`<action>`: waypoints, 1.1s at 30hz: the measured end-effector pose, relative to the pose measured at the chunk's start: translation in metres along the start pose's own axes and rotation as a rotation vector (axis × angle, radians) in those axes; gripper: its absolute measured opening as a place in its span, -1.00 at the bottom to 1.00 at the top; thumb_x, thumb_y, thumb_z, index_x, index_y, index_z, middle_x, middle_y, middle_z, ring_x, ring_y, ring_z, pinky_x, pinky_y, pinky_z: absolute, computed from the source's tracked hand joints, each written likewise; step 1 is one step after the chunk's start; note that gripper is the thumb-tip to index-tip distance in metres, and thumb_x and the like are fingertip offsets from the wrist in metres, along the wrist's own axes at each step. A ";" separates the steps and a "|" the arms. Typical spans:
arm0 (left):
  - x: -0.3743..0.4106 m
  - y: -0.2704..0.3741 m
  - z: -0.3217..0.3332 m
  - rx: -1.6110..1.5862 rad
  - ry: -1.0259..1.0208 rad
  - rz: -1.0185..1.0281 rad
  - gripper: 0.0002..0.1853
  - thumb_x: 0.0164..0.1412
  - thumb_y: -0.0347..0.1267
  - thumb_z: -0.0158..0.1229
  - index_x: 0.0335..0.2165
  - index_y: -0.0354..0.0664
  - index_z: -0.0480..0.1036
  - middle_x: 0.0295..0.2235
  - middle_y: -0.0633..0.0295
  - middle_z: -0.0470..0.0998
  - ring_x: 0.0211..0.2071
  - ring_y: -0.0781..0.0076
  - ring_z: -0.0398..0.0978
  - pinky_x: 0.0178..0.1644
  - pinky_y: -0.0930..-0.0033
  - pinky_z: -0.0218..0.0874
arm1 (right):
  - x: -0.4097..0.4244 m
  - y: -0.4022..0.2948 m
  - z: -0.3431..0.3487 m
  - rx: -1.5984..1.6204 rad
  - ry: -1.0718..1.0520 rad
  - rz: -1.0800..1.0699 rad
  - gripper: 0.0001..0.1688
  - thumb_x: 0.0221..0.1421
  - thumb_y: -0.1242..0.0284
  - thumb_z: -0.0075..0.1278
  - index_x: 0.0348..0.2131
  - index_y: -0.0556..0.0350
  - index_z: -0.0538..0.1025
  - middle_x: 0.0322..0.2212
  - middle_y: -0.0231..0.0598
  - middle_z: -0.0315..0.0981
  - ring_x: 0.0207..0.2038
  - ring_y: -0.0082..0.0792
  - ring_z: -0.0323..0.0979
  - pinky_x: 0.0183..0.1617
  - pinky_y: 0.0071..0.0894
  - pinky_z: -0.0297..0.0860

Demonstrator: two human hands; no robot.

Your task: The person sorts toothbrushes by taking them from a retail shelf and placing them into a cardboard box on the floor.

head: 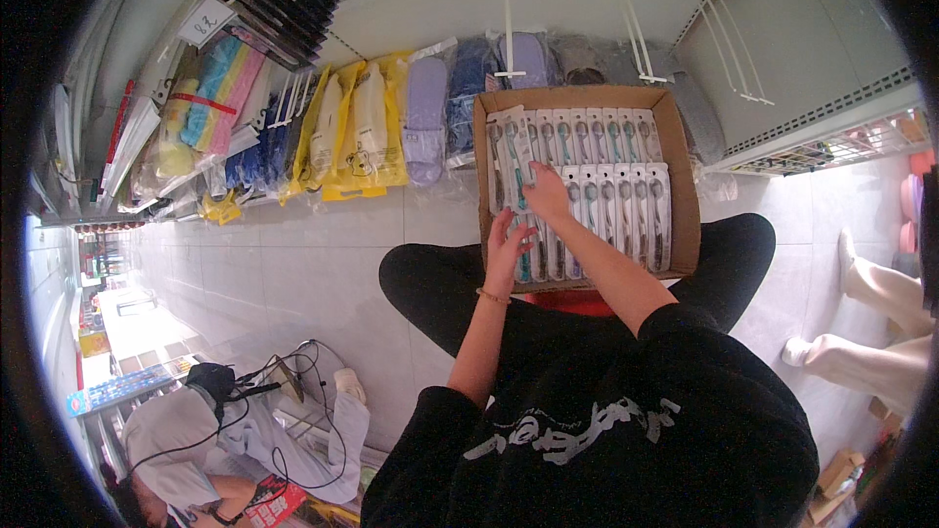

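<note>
A cardboard box [682, 183] rests in front of my lap, between my bent knees. Inside it, packaged toothbrushes [609, 136] stand side by side in two rows. One toothbrush pack [516, 154] lies tilted over the left end of the upper row. Its right edge is between the fingers of my right hand [546, 194]. Just below that pack is my left hand [506, 246], fingers apart, with the fingertips near its lower end; whether they touch it is unclear. Part of the lower row is hidden behind both hands and my right forearm.
Bagged slippers [425, 117] and yellow packages [367, 132] line the low shelf beyond the box. Metal display hooks [638, 37] jut out above it. A person [183, 440] is low at the left, with cables nearby. Another person's legs [866, 352] are at the right.
</note>
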State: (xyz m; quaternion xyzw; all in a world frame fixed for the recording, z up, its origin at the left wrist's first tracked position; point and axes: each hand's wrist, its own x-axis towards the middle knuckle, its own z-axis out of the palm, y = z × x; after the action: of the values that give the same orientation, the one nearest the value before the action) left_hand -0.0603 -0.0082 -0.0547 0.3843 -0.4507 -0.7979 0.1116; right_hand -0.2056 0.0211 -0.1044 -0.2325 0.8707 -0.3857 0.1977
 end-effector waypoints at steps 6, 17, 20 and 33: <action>0.003 -0.009 -0.008 -0.021 0.054 -0.008 -0.44 0.15 -0.37 0.02 0.09 -0.21 0.05 -0.03 0.18 0.23 -0.13 0.25 0.41 -0.16 0.28 0.28 | -0.010 -0.023 -0.009 -0.224 -0.076 -0.060 -0.39 -0.20 0.37 0.02 -0.05 0.04 0.35 -0.03 -0.04 0.24 0.04 -0.04 0.18 0.05 -0.19 0.22; 0.005 -0.010 -0.008 -0.128 0.053 -0.003 -0.40 0.11 -0.35 0.07 0.08 -0.25 0.05 -0.08 0.18 0.26 -0.16 0.22 0.41 -0.18 0.22 0.29 | -0.010 -0.025 0.003 -0.405 -0.137 -0.169 -0.29 -0.20 0.18 0.12 -0.02 -0.06 0.33 0.12 -0.08 0.03 0.16 -0.04 0.01 0.13 0.05 0.06; 0.007 -0.012 -0.012 -0.208 0.044 -0.012 -0.37 0.10 -0.33 0.10 0.08 -0.28 0.05 -0.11 0.15 0.30 -0.17 0.22 0.42 -0.18 0.22 0.29 | -0.008 -0.022 0.006 -0.426 -0.152 -0.186 -0.30 -0.20 0.18 0.12 -0.02 -0.06 0.34 0.13 -0.08 0.02 0.15 -0.01 0.01 0.13 0.08 0.04; 0.007 -0.006 -0.011 -0.254 0.000 -0.091 -0.38 0.11 -0.36 0.08 0.09 -0.28 0.06 -0.14 0.17 0.35 -0.20 0.33 0.42 -0.20 0.31 0.26 | -0.002 -0.026 0.000 -0.449 -0.213 -0.145 -0.38 -0.21 0.32 0.04 -0.06 0.00 0.35 0.07 -0.12 0.09 0.09 0.04 0.10 0.08 0.07 0.10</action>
State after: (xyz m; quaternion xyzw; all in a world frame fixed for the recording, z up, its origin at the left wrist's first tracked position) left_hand -0.0563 -0.0156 -0.0670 0.3871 -0.3283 -0.8528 0.1227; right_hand -0.1977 0.0067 -0.0842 -0.3716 0.8899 -0.1691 0.2036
